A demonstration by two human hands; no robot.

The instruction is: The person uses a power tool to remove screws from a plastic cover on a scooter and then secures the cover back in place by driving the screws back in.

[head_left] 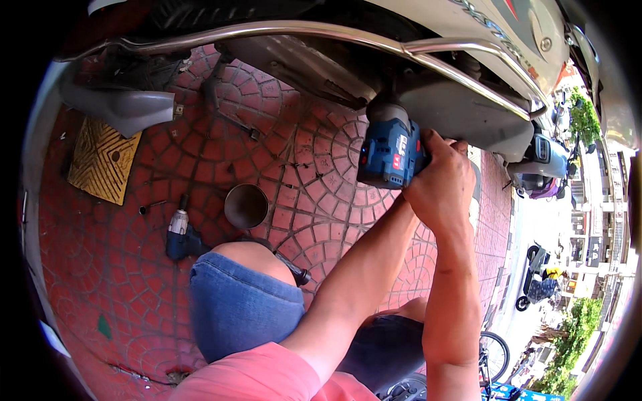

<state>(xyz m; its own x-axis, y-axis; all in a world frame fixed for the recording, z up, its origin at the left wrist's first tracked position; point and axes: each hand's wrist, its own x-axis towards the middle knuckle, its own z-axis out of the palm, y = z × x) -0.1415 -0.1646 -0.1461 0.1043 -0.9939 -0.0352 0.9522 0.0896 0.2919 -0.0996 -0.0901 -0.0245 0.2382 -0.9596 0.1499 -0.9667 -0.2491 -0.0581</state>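
Note:
A blue cordless impact tool [391, 154] is raised under the grey lower bodywork [461, 107] of a scooter, below a chrome tube [301, 28]. My right hand [441, 180] is closed on the tool, at its right side. My left forearm [354, 281] reaches up to the same tool; that hand is mostly hidden behind the tool and my right hand, so its fingers cannot be made out. The tool's front end is obscured under the bodywork.
On the red paving lie another blue power tool [180, 237], a round metal bowl [246, 206] and a yellow ridged plate [100, 167]. A grey panel [134, 110] is at upper left, my bent knee [244, 301] below. Parked scooters [542, 167] and a street are rightward.

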